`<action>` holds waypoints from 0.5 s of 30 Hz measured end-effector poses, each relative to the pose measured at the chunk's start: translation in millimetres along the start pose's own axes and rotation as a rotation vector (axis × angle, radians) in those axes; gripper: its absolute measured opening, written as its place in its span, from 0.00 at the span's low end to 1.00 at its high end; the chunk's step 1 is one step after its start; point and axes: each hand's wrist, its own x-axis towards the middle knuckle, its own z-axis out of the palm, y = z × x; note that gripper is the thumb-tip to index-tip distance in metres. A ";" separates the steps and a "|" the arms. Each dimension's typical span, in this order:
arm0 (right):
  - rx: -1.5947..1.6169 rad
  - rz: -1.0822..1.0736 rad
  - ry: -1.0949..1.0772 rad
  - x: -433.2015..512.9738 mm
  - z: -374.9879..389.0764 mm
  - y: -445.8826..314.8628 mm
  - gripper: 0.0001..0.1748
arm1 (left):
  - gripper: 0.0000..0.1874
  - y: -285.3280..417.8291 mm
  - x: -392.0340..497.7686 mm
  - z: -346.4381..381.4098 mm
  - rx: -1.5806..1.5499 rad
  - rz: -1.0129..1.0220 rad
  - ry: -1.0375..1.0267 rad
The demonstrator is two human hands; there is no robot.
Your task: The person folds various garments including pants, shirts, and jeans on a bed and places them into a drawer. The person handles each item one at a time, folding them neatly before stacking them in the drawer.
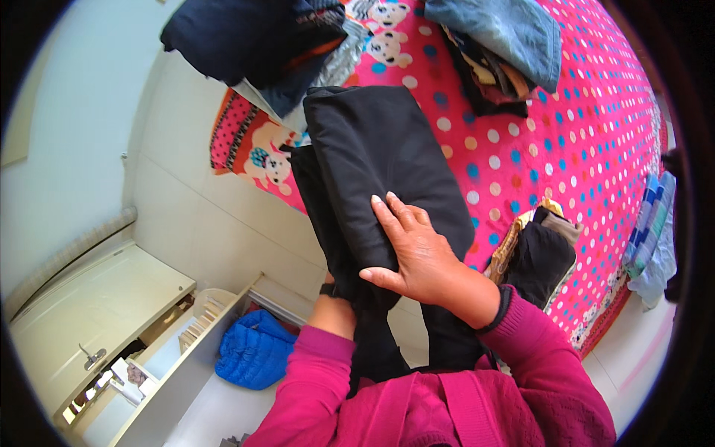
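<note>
A thick bundle of folded black cloth (385,151), probably a garment, lies in front of me at the near edge of the bed. My right hand (416,248) rests on top of it, palm down, thumb and fingers spread. Beneath the bundle's left side is my left hand; only the wrist (330,313) shows, so its fingers are hidden under the black cloth. Beyond the bundle sits a pile of dark clothes (262,50). Folded jeans (519,39) top another stack of clothes at the upper right.
The pink dotted blanket (592,151) covers the bed. Folded black clothes (539,260) lie right of my arm; blue checked cloth (648,223) is at the far right. Lower left stand a pale cabinet (100,296) and an open drawer (173,374), with a blue quilted jacket (254,349) beside it.
</note>
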 end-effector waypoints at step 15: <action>-0.071 0.188 0.107 21.2 37.2 -17.3 0.53 | 0.28 24.2 -14.6 -13.8 0.157 0.027 0.054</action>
